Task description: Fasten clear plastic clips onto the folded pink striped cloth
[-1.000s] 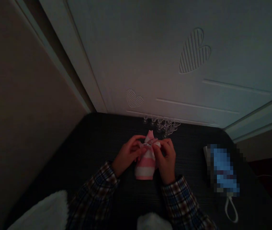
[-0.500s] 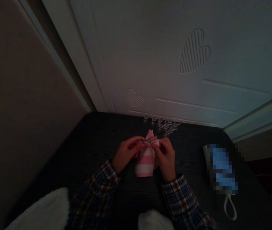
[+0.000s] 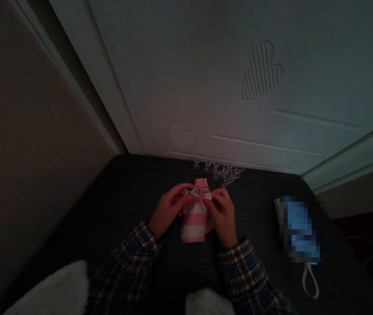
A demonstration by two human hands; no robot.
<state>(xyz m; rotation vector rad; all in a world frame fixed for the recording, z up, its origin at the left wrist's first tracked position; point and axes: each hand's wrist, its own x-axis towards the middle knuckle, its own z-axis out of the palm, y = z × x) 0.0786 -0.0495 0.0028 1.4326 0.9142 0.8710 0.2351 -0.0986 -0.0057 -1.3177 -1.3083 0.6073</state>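
A small pink-and-white striped cloth piece (image 3: 195, 220) lies on the dark table (image 3: 127, 197) between my two hands. My left hand (image 3: 168, 211) pinches a small clear clip (image 3: 193, 192) against the cloth's top edge. My right hand (image 3: 222, 215) is closed on the cloth's upper right edge, its fingertips nearly meeting those of the left. Both wrists wear plaid sleeves. The scene is very dim.
A heap of clear clips (image 3: 221, 169) lies at the table's far edge against a white door with heart reliefs (image 3: 262, 72). A blurred blue-white object (image 3: 300, 229) with a white cord lies to the right. White fluffy fabric (image 3: 55, 291) shows at the bottom.
Both hands and the cloth sit slightly further left in the picture. The clear clip now shows sideways at the cloth's top, held by my left fingers.
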